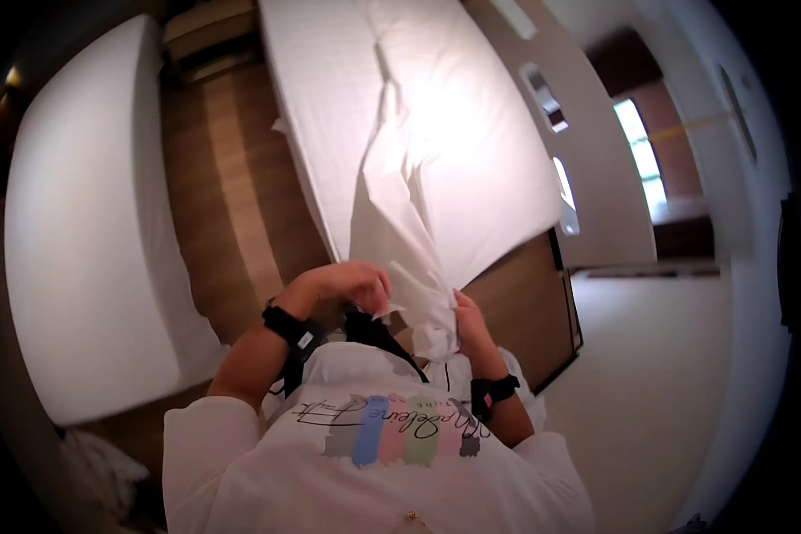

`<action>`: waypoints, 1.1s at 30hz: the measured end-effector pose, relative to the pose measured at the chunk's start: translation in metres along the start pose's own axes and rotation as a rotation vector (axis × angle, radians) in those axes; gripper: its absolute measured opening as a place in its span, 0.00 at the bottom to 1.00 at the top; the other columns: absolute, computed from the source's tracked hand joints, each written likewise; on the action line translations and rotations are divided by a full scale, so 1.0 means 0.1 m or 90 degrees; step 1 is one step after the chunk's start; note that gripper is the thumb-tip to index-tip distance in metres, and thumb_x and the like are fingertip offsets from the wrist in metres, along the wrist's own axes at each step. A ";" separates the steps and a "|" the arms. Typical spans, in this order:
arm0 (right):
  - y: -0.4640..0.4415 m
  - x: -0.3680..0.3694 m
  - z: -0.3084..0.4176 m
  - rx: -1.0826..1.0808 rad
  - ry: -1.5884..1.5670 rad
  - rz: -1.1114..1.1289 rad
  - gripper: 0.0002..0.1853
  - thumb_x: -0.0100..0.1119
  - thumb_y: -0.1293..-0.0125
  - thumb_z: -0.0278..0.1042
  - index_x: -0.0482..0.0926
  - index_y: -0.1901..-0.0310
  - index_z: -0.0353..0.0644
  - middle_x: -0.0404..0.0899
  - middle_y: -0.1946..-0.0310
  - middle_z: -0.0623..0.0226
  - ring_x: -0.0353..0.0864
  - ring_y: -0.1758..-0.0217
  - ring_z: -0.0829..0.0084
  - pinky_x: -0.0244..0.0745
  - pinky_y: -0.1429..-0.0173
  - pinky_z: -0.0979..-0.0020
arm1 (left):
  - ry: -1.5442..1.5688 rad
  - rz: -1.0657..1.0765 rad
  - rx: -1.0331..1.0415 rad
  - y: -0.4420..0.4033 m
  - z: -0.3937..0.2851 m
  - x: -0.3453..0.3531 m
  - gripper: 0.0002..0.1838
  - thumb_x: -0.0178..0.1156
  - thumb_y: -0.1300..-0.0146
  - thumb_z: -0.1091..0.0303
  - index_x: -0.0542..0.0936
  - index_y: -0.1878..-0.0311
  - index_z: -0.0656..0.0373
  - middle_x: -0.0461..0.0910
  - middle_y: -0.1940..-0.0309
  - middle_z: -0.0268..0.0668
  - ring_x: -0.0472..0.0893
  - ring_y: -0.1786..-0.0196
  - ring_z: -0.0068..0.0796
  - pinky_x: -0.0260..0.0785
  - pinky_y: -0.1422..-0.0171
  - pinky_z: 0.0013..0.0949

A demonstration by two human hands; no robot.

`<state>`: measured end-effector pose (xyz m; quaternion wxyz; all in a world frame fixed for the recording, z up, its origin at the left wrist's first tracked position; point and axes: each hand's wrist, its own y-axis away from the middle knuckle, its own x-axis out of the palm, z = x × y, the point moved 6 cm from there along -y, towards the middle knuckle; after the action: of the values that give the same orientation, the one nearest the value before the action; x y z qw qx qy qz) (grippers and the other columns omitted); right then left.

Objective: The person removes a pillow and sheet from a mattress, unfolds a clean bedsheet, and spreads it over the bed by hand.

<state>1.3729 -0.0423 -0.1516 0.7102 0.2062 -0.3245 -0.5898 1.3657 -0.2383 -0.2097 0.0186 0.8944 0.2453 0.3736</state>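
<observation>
A long white sheet (pixel 392 209) runs in folds from the far part of a white bed (pixel 320 98) down to my body. My left hand (pixel 356 283) is closed at the sheet's left side, with a small white corner of cloth showing below its fingers. On the right, my right hand (pixel 473 325) grips the gathered edge of the same sheet, its thumb on top. Between the two hands the cloth hangs bunched in front of my shirt.
Another bed (pixel 89 222) with a white cover stands at the left, beyond a strip of wooden floor (pixel 240 187). A white panel with cut-out openings (pixel 587 133) rises at the right. Crumpled white cloth (pixel 107 467) lies at the lower left.
</observation>
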 end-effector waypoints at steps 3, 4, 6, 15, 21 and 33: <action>0.26 -0.06 0.21 -0.086 -0.114 -0.023 0.23 0.47 0.47 0.16 0.67 0.45 0.32 0.75 0.53 0.59 0.78 0.56 0.69 0.75 0.54 0.71 | 0.015 -0.227 -0.037 -0.43 0.24 -0.61 0.24 0.40 0.34 0.57 0.61 0.39 0.61 0.70 0.46 0.49 0.70 0.41 0.36 0.62 0.39 0.36; 0.35 -0.06 0.20 -0.105 -0.130 -0.048 0.23 0.47 0.47 0.16 0.67 0.45 0.32 0.75 0.53 0.59 0.78 0.56 0.69 0.75 0.54 0.71 | 0.071 -0.265 -0.148 -0.62 0.46 -0.73 0.30 0.40 0.36 0.50 0.55 0.36 0.59 0.63 0.41 0.49 0.66 0.38 0.39 0.57 0.37 0.42; 0.52 -0.01 0.26 -0.162 -0.121 -0.026 0.24 0.47 0.47 0.16 0.67 0.44 0.33 0.74 0.51 0.61 0.77 0.54 0.72 0.73 0.51 0.74 | 0.239 -0.259 -0.241 -1.09 0.88 -0.92 0.46 0.40 0.43 0.32 0.46 0.31 0.57 0.47 0.32 0.48 0.58 0.35 0.48 0.42 0.33 0.55; 1.28 -0.31 0.01 -0.294 0.130 -0.145 0.27 0.39 0.48 0.15 0.66 0.43 0.33 0.72 0.49 0.67 0.68 0.45 0.77 0.60 0.41 0.78 | 0.410 -0.244 0.420 -1.73 -0.73 -1.30 0.30 0.45 0.37 0.45 0.65 0.41 0.61 0.69 0.44 0.44 0.69 0.42 0.41 0.63 0.39 0.43; 1.04 -1.16 -0.50 -0.287 0.412 -0.439 0.22 0.36 0.50 0.15 0.72 0.53 0.34 0.75 0.56 0.55 0.73 0.52 0.57 0.66 0.46 0.68 | 0.152 -0.324 0.134 -0.92 -0.96 -1.09 0.27 0.51 0.40 0.49 0.70 0.46 0.62 0.75 0.52 0.41 0.75 0.49 0.35 0.67 0.43 0.36; -0.61 0.90 -0.94 -0.204 0.286 0.499 0.22 0.44 0.34 0.35 0.64 0.39 0.40 0.68 0.44 0.63 0.63 0.38 0.75 0.55 0.35 0.74 | 0.465 -0.266 0.061 -0.29 -0.45 -0.52 0.28 0.46 0.40 0.55 0.66 0.42 0.67 0.70 0.45 0.48 0.71 0.44 0.47 0.59 0.35 0.46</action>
<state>1.4046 -0.1512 -0.2389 0.9545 0.0786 -0.1215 -0.2607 1.2921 -0.2431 -0.2179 -0.0362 0.6341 0.4287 0.6425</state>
